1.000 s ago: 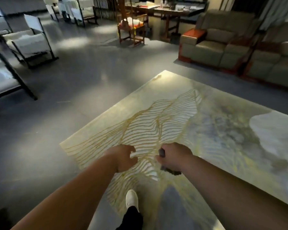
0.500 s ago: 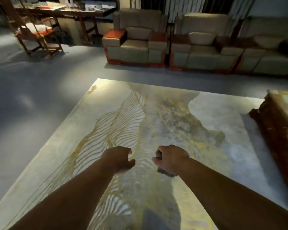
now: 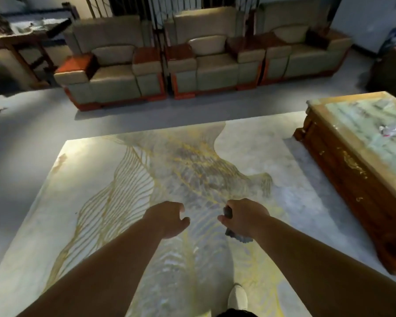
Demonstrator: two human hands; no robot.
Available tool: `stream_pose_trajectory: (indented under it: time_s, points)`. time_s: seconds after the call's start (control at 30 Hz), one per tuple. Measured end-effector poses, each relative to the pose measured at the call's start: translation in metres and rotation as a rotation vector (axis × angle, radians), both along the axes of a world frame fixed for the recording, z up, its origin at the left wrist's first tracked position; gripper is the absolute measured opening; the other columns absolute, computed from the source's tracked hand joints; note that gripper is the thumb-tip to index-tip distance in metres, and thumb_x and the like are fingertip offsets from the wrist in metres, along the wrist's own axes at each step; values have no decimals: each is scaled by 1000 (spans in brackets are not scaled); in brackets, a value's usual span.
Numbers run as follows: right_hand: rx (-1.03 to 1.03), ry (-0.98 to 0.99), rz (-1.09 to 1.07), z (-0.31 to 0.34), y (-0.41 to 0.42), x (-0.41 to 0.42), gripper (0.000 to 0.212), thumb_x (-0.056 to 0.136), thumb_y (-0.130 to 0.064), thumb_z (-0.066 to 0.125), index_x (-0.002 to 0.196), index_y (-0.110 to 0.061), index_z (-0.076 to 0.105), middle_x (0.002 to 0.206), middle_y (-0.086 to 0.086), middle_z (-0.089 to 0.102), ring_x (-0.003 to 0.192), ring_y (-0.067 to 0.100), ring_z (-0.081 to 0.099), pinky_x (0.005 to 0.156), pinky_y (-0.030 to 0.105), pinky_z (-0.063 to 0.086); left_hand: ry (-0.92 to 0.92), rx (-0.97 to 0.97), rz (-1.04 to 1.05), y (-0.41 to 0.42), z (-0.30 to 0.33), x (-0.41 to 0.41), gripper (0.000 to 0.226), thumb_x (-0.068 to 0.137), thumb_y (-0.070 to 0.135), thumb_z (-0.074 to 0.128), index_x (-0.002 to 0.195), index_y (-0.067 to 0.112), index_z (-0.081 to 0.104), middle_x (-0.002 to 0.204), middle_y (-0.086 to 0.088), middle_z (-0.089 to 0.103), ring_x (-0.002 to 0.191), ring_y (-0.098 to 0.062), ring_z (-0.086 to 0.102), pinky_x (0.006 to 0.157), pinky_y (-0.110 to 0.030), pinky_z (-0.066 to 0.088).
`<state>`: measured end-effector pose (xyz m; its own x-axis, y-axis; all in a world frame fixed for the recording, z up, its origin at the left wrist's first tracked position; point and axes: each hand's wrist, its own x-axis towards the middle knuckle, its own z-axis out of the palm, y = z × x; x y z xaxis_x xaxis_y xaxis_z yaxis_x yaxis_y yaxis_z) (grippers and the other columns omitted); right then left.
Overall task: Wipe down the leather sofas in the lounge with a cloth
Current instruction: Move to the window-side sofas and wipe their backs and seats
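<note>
Now your right hand (image 3: 244,219) grips the cloth (image 3: 236,235), ready for wiping; left hand (image 3: 169,217) hangs loosely curled, empty. Sofas (image 3: 192,62) upper centre, well apart.

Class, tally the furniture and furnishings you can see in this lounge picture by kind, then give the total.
Leather sofas: 3, left, middle, right
Tables: 2, carved coffee table, wooden table at far left
Rugs: 1, patterned rug
Total: 6
</note>
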<state>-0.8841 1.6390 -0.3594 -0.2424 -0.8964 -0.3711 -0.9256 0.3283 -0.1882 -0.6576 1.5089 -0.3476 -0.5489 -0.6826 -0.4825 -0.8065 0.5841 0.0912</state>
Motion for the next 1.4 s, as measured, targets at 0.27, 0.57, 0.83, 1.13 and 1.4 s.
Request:
stream_pose_trajectory:
  time_s: [0.27,0.57,0.83,1.13,1.4]
  points:
    - [8,17,-119,2,-37,-174,45,92,-77,48,85,-32,45,82,-4,54,76,20,57,70,37,53,8,-3,-131,-65,5,-167,60,102,62,46,152,30,50,152,0,58,137,-24,57,109,-38,48]
    - [-24,-19,-232,-10,-101,-302,47,91,-77,45,79,-32,42,77,-5,53,67,12,48,59,34,40,11,15,-218,-153,-1,-309,49,101,57,49,142,30,59,145,0,63,133,-24,59,106,-38,50]
    - [-6,26,-361,-19,-194,-428,47,91,-78,44,82,-32,44,79,-6,54,70,16,51,61,34,44,23,40,-301,-281,-11,-457,60,103,59,49,155,27,50,156,-1,55,140,-24,54,113,-39,45]
    - [-12,48,-512,-3,-291,-564,45,94,-74,48,81,-31,48,78,-5,56,70,15,52,57,32,38,59,80,-434,-410,16,-636,55,103,62,49,149,32,52,150,3,59,130,-22,60,107,-38,50]
    - [-8,57,-628,-27,-310,-690,42,94,-74,48,90,-33,59,78,-8,58,69,10,54,60,31,46,46,77,-507,-446,-2,-789,55,101,63,48,147,34,54,146,5,61,124,-21,63,100,-39,53]
